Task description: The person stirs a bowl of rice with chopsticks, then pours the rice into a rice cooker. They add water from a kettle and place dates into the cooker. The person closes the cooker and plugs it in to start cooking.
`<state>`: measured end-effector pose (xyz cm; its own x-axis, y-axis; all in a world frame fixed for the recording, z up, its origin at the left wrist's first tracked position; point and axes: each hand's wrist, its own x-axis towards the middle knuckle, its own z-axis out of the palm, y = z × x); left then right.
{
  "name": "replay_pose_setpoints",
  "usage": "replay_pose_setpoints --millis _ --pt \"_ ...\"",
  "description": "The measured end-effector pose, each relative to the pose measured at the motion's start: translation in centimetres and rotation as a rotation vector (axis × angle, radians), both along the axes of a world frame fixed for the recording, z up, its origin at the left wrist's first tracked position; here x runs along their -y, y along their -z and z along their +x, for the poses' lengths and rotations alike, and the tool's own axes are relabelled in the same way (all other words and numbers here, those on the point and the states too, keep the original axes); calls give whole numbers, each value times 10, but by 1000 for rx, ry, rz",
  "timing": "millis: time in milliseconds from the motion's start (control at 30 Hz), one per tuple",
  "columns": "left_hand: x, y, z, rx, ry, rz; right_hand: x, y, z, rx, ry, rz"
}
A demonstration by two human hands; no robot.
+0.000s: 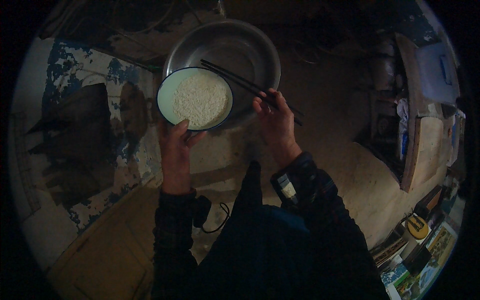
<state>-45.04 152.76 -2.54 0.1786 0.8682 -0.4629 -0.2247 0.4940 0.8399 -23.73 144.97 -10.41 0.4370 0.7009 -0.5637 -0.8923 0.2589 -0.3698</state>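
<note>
My left hand (177, 150) grips the near rim of a pale green bowl (168, 99) with a dark blue edge, thumb over the rim. White grains that look like rice (201, 101) fill much of the bowl, heaped toward its right side. My right hand (276, 120) is closed round a pair of dark chopsticks (235, 78), whose far tips reach left over the bowl's far rim. Beneath and beyond them stands a wide metal basin (272, 55). The bowl hides the basin's near left part, and the basin's inside is dim.
To the left, a wall (72, 62) has peeling blue and white paint. A wooden shelf or cabinet (412, 125) with objects stands at the right. Lower right, a round yellow item (417, 226) lies among boxes and colourful pictures. A thin dark cord (222, 218) loops near my left sleeve.
</note>
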Motion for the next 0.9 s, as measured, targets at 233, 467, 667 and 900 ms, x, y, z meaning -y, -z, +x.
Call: replay_pose_setpoints --millis 233,467,667,900 --pt "1 -3 2 -26 24 57 -3 1 -1 4 -4 -32" --pt "-2 -3 4 -31 7 22 -4 7 -2 9 -20 -21" --pt "1 -9 7 -61 7 25 -5 9 -3 15 -20 -64" --pt "1 -11 8 -50 -1 25 -7 11 -6 -8 -19 -112"
